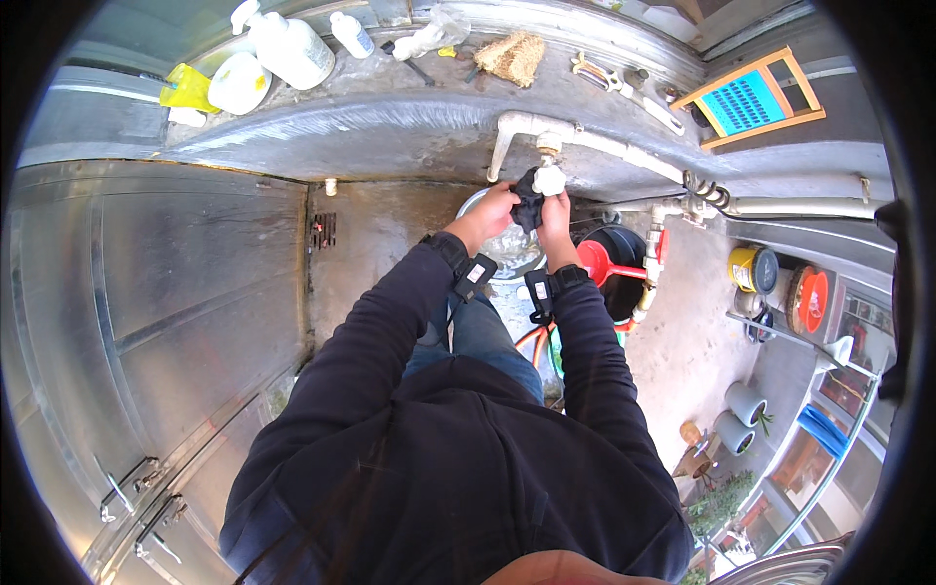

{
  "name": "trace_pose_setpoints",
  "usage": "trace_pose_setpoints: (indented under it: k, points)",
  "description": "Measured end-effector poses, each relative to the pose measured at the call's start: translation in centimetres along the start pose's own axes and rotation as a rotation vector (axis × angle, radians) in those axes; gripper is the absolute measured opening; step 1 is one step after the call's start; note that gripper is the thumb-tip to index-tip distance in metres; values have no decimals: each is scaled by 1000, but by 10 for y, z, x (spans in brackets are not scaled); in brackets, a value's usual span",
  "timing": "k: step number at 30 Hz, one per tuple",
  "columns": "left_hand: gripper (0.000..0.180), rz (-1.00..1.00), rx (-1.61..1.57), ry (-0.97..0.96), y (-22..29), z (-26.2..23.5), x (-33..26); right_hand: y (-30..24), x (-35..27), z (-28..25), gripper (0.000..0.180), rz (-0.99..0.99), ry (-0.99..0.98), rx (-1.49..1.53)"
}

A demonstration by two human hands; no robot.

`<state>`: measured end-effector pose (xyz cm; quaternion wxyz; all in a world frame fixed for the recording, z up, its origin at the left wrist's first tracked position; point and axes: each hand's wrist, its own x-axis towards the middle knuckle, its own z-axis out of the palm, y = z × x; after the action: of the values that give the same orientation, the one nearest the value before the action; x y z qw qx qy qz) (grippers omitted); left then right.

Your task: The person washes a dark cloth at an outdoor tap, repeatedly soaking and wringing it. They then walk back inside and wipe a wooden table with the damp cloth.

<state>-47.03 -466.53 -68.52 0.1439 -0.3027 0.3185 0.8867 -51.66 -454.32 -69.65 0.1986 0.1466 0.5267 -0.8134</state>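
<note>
A: Status at the tap?

B: Both hands up under the spout. Left hand closed around a dark cloth; right hand closed on the same cloth, just right of the tap's drop line. Cloth bunched between them, directly below the tap, touching or nearly touching the white spout end.

A: Water running?

B: Cannot tell. Metal basin below the tap, shiny inside, looks wet, level unclear.

A: Progress estimate?

B: Looks mid-wash: cloth in hand, being worked or wrung over the basin. Not hung, not set aside. Rinse and wring-out probably left, judging by position only.

A: Anything else near the tap?

B: Red funnel on a black bucket, right of the basin. White bottles on the ledge above left of the tap, untouched.
</note>
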Motion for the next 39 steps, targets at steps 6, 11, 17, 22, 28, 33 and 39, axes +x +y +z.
trace_pose_setpoints:
  k: [6, 11, 17, 22, 28, 33, 39]
  points:
    - [33, -169, -311, 24, 9, 8, -6, -2, 5, -4, 28, -22, 4, 163]
    - [43, -198, -91, -88, 16, 1, -17, -9, 8, -11, 37, 193, -121, 329]
    - [42, -512, 205, -466, 17, -9, -12, -20, -2, -10, 39, 262, -223, -173]
    - [45, -362, 570, -300, 22, 4, -14, -33, -10, -1, 38, 246, -480, -195]
    - [52, -184, 654, -22, 25, 25, -11, -19, 4, 12, 17, 187, -120, -90]
    - [52, -60, 544, -83, 14, 19, -3, -25, 15, 5, 26, 279, -214, 31]
    - [45, -39, 110, -183, 10, 16, -3, -39, 12, -9, 36, 76, -292, -189]
